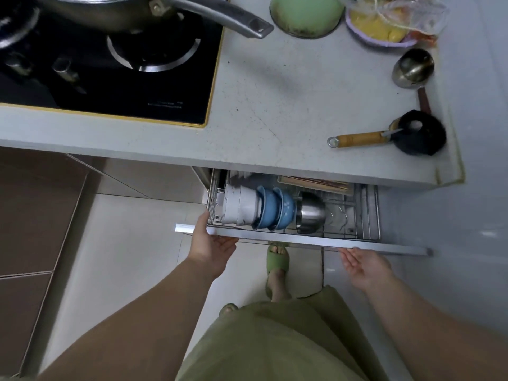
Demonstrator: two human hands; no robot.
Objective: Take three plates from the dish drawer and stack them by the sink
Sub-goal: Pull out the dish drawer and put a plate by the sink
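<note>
The dish drawer (302, 239) under the counter stands partly pulled out, its metal front rail running left to right. Its wire rack holds white bowls (240, 207), blue bowls (270, 210) and a steel bowl (310, 213), all on their sides. White plate edges (237, 176) show at the back left, mostly hidden under the counter. My left hand (210, 243) is on the rail's left part, thumb over the top and fingers beneath. At the rail's right part my right hand (362, 264) sits palm up, fingertips touching the underside. No sink is in view.
The grey counter (275, 92) above carries a black hob (110, 64) with a pan, a green pot (306, 12), a bagged item, a steel ladle (412, 68) and a black ladle with a wooden handle (360, 138). My feet in green slippers (277, 261) stand below the drawer.
</note>
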